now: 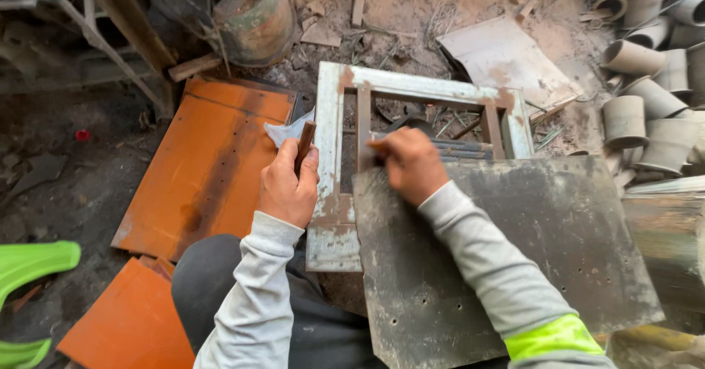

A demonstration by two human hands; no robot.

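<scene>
While the left hand (288,185) grips a brown-handled tool (304,143) upright, the right hand (411,165) presses closed fingers on the far left corner of a grey slab (514,259), over a metal frame (334,193).

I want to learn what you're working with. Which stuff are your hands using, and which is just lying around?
In use: left hand holding a trowel; right hand on the grey slab; metal frame.

Lying about: orange sheets, clay pipes, rusty drum.

Pale grey sleeves — neon-yellow band, dark trousers
</scene>
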